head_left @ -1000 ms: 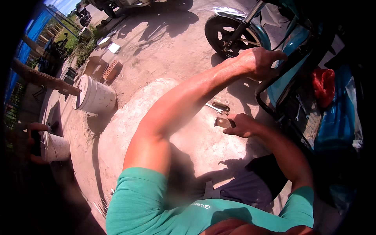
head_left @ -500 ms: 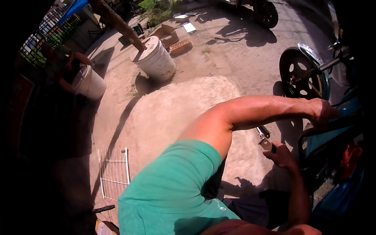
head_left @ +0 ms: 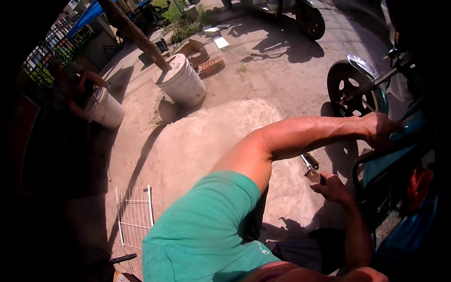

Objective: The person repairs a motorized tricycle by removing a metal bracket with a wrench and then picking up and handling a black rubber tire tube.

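Note:
My left arm, in a green sleeve, reaches across to the right. My left hand point(head_left: 378, 128) rests against the teal body point(head_left: 408, 123) of a motorbike-like vehicle, beside its black tube frame point(head_left: 376, 156). Shadow hides the fingers there. Lower down, my right hand point(head_left: 332, 187) is closed, the thumb pressed on a small brownish flat metal piece point(head_left: 312, 176). Just beyond that piece are a shiny wrench-like tool point(head_left: 306, 161) and a dark slotted metal part point(head_left: 314, 164). Whether these join the piece I cannot tell.
A spoked front wheel point(head_left: 353, 89) stands at the right. Further off are a white bucket point(head_left: 185, 84) holding a wooden post point(head_left: 136, 33), a red brick point(head_left: 211, 66) and a cardboard box point(head_left: 193, 50). A person point(head_left: 77, 87) bends at another bucket point(head_left: 107, 110). A white wire rack point(head_left: 135, 218) lies left.
The whole view has shifted slightly, so the buckets and wheel appear a little further left. Both hands keep their places, my right still holding the metal piece.

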Motion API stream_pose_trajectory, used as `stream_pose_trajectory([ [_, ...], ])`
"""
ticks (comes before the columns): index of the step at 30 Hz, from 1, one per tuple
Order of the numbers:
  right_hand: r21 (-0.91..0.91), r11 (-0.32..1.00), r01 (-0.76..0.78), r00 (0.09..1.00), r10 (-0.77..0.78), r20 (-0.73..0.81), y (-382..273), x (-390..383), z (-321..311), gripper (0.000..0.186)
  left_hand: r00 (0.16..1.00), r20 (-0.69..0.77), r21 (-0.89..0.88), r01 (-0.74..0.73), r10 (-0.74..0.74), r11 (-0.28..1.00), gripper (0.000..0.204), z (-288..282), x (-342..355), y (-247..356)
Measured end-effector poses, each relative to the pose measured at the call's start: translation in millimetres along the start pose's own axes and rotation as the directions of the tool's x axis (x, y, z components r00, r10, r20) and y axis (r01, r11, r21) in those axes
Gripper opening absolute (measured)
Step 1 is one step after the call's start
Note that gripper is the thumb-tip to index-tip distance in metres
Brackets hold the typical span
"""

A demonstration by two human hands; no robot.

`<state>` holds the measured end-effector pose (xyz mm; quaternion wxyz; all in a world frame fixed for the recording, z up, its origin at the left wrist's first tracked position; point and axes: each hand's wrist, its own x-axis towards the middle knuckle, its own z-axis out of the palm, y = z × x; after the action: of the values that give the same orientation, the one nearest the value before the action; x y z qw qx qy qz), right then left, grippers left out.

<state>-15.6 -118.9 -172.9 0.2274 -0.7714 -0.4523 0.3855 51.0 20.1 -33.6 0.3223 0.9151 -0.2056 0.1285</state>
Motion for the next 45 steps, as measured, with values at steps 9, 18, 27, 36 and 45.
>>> stream_pose_trajectory([
  [9,0.091,0.996,-0.014,1.000,0.014,-0.003,-16,-8,-6,0.042,0.996,-0.077,-0.069,0.029,-0.035,0.997,0.047,-8,0,10],
  [18,0.013,1.000,0.007,0.998,-0.008,0.067,-7,0,1,0.044,0.999,0.038,-0.078,0.022,-0.019,0.997,0.046,-15,-15,-1],
  [27,-0.007,0.999,-0.033,0.986,0.034,0.161,-28,-1,-25,0.047,0.748,0.653,-0.074,0.218,-0.118,0.973,0.051,16,-142,-39],
  [36,-0.001,0.997,-0.082,0.997,0.082,0.011,6,1,-15,0.049,0.566,0.719,-0.168,0.704,-0.404,0.690,0.037,33,-207,-67],
  [45,-0.076,0.994,-0.073,0.997,0.072,-0.009,42,-1,13,0.046,0.190,0.634,-0.189,0.978,-0.750,0.088,0.032,152,-384,-138],
])
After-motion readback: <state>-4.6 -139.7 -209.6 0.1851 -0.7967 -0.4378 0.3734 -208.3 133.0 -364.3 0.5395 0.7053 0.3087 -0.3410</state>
